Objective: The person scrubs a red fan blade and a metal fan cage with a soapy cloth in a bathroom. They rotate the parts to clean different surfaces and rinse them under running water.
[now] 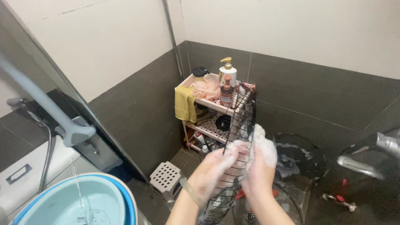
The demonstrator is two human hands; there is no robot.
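A black wire rack (pixel 242 117) stands on edge in front of me, flecked with white foam. My left hand (pixel 211 170), covered in soap suds, presses against its near face with a clear bangle on the wrist. My right hand (pixel 260 166) is on the other side of the wire grid, also foamy, gripping or rubbing it; I cannot tell whether it holds a sponge. Both hands sandwich the rack's lower half.
A pink corner shelf (pixel 208 104) holds pump bottles (pixel 227 71), a yellow cloth (pixel 185 104) and small items. A white perforated stool (pixel 166 177) stands on the dark floor. A blue and white basin (pixel 79 204) receives a thin water stream at lower left. A chrome tap (pixel 366 160) is at right.
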